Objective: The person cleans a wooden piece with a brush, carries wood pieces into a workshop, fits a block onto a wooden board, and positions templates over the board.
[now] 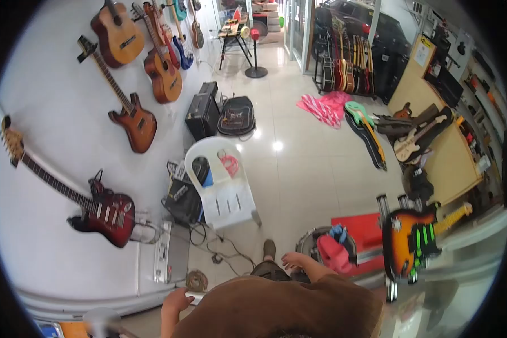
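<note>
My left hand (177, 300) hangs low at the left of my brown shirt, near a roll of tape (196, 280) on the floor. Its fingers are too small and bunched to tell whether they are apart. On the other side, my right hand (292, 260) is in front of my body with its fingers apart and nothing in them. Close to its right stands a round bin (305, 244) with a pink cloth (333, 253) and a blue cloth (338, 232) at its top. One shoe (270, 248) shows ahead of my body.
Guitars hang on the left wall. A white plastic chair (226, 204), cables (222, 253) and black amplifiers (203, 116) are at the left. To the right are a sunburst guitar (403, 243), a red board (360, 225) and guitars on the floor. A fan (256, 71) stands farther back.
</note>
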Demonstrator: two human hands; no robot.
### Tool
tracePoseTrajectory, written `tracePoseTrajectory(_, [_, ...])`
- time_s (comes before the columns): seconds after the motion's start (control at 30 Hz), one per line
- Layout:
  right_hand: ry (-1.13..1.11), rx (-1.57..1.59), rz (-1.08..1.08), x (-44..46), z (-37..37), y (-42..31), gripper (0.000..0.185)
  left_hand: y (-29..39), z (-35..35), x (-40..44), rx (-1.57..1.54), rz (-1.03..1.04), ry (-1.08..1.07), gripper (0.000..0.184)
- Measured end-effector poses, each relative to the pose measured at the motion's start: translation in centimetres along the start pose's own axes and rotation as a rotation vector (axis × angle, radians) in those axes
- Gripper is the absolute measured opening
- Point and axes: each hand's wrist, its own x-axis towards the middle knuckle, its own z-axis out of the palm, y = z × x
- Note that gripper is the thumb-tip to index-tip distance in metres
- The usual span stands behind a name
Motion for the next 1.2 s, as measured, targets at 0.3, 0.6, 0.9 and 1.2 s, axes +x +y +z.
tracePoseTrajectory(0.3, [0.349, -0.065, -0.396, 3.4, -26.3, -21.1, 0.045, 33.0, -19.1, 29.4, 0.08, 0.593, -0.214, 0.055])
tracePoseTrajectory(0.6, [0.356, 0.554, -0.626, -14.0, -43.9, -39.4, 0.042, 60.5, -33.2, 50.9, 0.444, 0.797, -0.211, 0.048])
tracePoseTrajectory(0.9, [0.747, 0.955, -0.543, -12.2, -67.5, -47.6, 0.026, 97.5, -43.5, 69.9, 0.51, 1.252, -0.105, 0.046])
tracePoseTrajectory(1.2, [0.766, 0.903, -0.618, -4.8, -98.6, -62.0, 0.027, 116.7, -57.5, 90.8, 0.415, 1.224, -0.273, 0.043])
